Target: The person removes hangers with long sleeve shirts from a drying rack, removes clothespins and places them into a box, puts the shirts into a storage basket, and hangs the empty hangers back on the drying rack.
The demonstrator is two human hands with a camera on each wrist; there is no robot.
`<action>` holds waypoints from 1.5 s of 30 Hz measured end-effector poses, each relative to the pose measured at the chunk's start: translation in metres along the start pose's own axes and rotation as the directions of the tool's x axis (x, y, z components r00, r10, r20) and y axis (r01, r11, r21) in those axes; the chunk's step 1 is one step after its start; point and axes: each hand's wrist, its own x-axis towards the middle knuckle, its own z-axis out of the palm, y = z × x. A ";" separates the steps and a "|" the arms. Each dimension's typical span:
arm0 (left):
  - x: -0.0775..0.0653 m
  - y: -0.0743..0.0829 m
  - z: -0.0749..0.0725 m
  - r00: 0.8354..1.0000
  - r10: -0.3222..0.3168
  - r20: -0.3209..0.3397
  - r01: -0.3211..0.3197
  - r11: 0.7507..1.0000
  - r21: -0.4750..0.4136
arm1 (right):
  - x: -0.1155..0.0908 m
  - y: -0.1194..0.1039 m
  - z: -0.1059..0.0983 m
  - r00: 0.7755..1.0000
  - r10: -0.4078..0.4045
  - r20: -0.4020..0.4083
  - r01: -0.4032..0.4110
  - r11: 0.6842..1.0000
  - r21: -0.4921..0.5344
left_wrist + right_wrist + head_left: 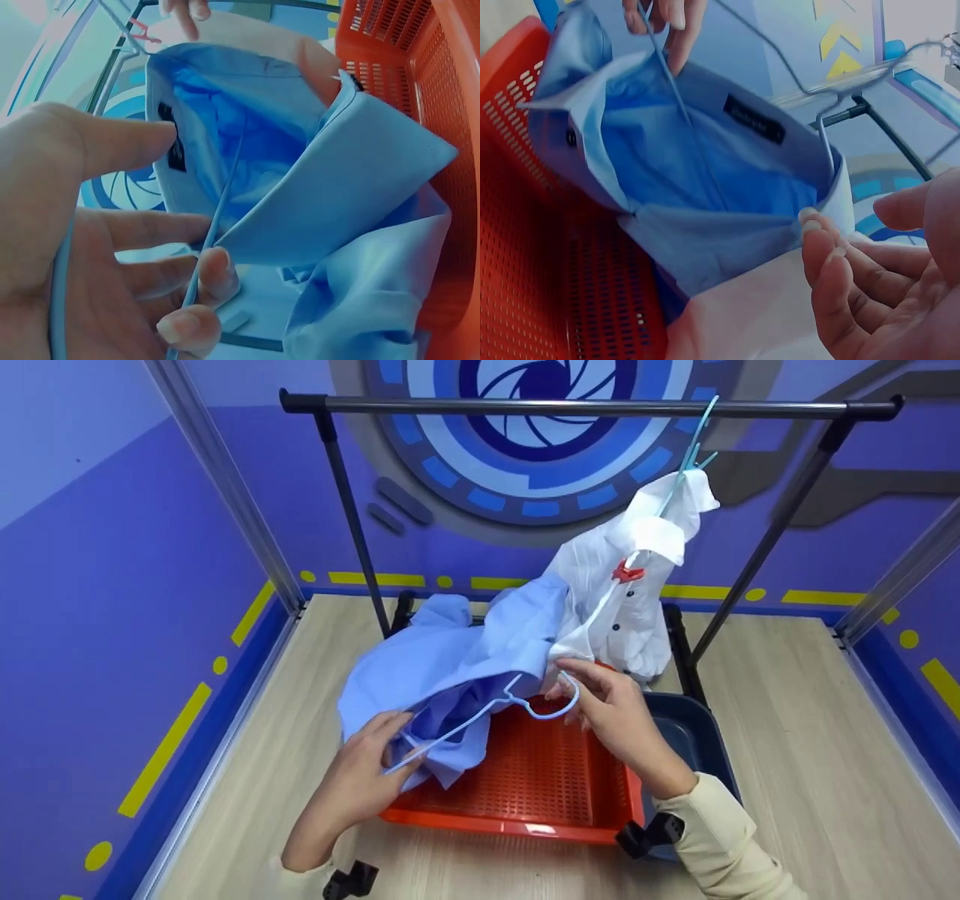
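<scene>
A light blue shirt (442, 652) hangs partly over the red basket, its collar opening spread and a dark label (754, 118) showing inside. My left hand (367, 765) grips one arm of a light blue hanger (450, 733) at the opening, its fingers curled round the bar in the left wrist view. Part of that hanger lies inside the shirt; the hook sticks out toward the right. Close by the hook is my right hand (611, 709), loosely bent. In the right wrist view its fingertips touch the collar edge, with the thumb held apart.
A white shirt (645, 585) hangs on a teal hanger (691, 446) from the black rack (585, 408), with a red clip (627, 573) on it. Beneath the blue shirt is a red basket (517, 826). A dark tub (697, 720) stands to its right.
</scene>
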 end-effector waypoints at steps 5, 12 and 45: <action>0.001 -0.002 -0.009 0.999 0.037 0.013 -0.036 0.999 -0.016 | 0.008 0.002 -0.004 1.000 -0.021 -0.015 0.020 0.997 -0.070; 0.001 -0.002 -0.017 0.994 0.090 0.058 -0.088 0.996 -0.029 | 0.009 0.005 0.001 0.994 -0.109 -0.034 0.096 0.961 -0.259; -0.023 -0.018 -0.045 0.972 0.059 0.226 -0.021 0.986 -0.164 | 0.024 0.016 0.000 0.865 -0.502 -0.014 0.400 0.706 -0.585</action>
